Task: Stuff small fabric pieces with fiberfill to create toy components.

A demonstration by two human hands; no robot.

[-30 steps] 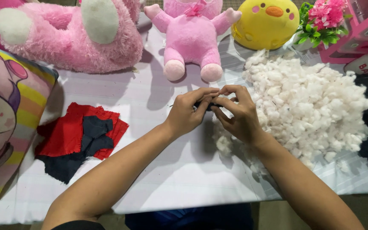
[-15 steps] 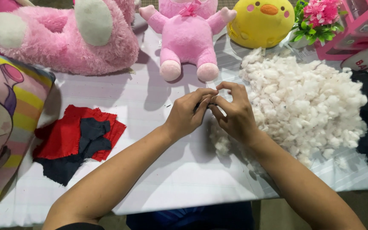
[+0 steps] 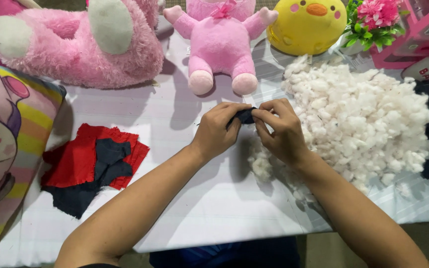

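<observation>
Small dark navy fabric piece (image 3: pixel 246 116) sits pinched between your two hands, above the white table (image 3: pixel 214 198), just left of the white stuffing pile (image 3: pixel 358 119). Your left hand (image 3: pixel 219 130) curls tight on it, fingers closed; your right hand (image 3: pixel 280 130) grips the other end, thumb and fingertips pressed in. Probably a tiny sewn pouch, hard to tell. One red cloth (image 3: pixel 78 159) with dark scraps (image 3: pixel 107 160) lies left. Two pink plush toys (image 3: pixel 222 42) (image 3: pixel 83 42), one yellow chick plush (image 3: pixel 308 25), one printed pillow (image 3: pixel 6 149). A pink box (image 3: pixel 425 32) sits top right, white label beside it.
</observation>
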